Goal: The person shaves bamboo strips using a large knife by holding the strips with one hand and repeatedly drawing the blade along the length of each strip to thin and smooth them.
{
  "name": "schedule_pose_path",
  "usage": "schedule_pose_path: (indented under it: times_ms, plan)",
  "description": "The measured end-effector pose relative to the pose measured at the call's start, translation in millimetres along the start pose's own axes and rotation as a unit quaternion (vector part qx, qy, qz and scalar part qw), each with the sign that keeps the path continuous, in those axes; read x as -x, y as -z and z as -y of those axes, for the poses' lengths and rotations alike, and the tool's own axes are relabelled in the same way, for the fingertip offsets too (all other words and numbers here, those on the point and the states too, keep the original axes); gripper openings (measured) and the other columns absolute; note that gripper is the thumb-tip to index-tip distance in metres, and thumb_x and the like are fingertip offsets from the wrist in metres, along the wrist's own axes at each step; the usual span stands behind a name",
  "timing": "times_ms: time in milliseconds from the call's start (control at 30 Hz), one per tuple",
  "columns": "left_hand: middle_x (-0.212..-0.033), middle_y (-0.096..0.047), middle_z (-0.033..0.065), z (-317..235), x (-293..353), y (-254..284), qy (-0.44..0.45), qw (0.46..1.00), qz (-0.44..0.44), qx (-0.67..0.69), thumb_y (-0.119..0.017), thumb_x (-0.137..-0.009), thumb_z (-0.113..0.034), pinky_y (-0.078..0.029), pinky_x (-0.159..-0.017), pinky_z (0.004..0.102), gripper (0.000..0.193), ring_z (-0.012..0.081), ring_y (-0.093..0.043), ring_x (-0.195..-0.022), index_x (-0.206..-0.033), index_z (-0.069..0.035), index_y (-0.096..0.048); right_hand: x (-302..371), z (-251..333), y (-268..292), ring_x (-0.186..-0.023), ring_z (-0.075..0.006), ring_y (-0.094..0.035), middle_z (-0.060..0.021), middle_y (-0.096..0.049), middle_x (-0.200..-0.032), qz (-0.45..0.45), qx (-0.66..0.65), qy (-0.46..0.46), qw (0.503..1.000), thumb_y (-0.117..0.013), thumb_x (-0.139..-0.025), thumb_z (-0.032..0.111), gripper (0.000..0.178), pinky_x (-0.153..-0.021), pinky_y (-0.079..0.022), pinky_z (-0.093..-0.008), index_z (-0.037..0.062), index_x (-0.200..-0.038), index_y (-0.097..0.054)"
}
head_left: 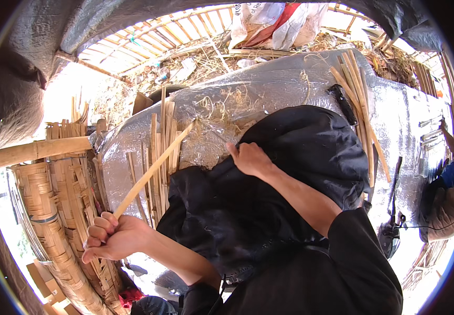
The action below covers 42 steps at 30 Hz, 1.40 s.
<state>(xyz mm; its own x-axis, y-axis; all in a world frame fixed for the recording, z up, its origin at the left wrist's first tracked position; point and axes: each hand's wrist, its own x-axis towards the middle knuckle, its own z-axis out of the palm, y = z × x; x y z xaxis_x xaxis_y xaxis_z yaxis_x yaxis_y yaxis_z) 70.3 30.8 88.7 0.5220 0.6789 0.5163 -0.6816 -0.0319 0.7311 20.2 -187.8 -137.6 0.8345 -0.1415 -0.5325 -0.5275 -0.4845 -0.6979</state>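
Left hand (pixel 112 237), pale flat bamboo strip (pixel 152 170)

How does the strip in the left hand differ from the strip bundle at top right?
The bamboo strip is single; the bundle holds many. The strip is gripped in the left hand, slanting up off the silver sheet; the bundle lies loose on the sheet, untouched. Both are thin, tan slats.

Harsh daylight blows out the left side; fisheye edges bend darkly.
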Motion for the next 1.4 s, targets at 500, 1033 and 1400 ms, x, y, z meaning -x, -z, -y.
schedule_pose_path:
  times_ms: [500,1033,1400]
  plan:
    - [-0.062,-0.024,-0.0061,-40.6,-62.3,33.4,0.044,0.995,-0.046,0.081,-0.049,-0.102,-0.057,-0.023,-0.048,0.0251,0.054,0.0093,-0.025,-0.054,-0.069,-0.018,-0.034,26.8,-20.8,1.3,-0.092,-0.0462,-0.07,-0.0295,-0.071,-0.093,-0.055,0.086,0.01,0.995,-0.046,-0.103,0.052,0.062,-0.082,-0.056,-0.0544,-0.0052,-0.103,-0.069]
    - [-0.106,-0.055,0.0142,33.6,21.5,57.6,0.563,0.818,-0.105,0.06,-0.044,-0.105,-0.049,-0.043,-0.092,0.0435,0.041,0.0264,-0.054,-0.101,-0.103,-0.011,-0.058,48.5,117.4,131.1,-0.084,-0.0149,-0.068,-0.005,-0.069,-0.096,-0.099,-0.591,0.266,0.755,-0.064,-0.102,0.035,0.03,-0.067,-0.054,-0.0302,0.0049,-0.106,-0.063]
    - [-0.135,-0.056,0.0149,-27.2,-28.3,-63.7,0.189,0.922,0.335,0.033,-0.053,-0.103,-0.047,-0.044,-0.099,0.0412,0.058,0.0259,-0.056,-0.116,-0.14,-0.002,-0.05,63.3,194.2,120.8,-0.067,-0.0191,-0.062,-0.0083,-0.067,-0.083,-0.206,-0.227,0.513,0.802,-0.061,-0.102,0.018,0.014,-0.059,-0.049,-0.032,0.0053,-0.104,-0.066]
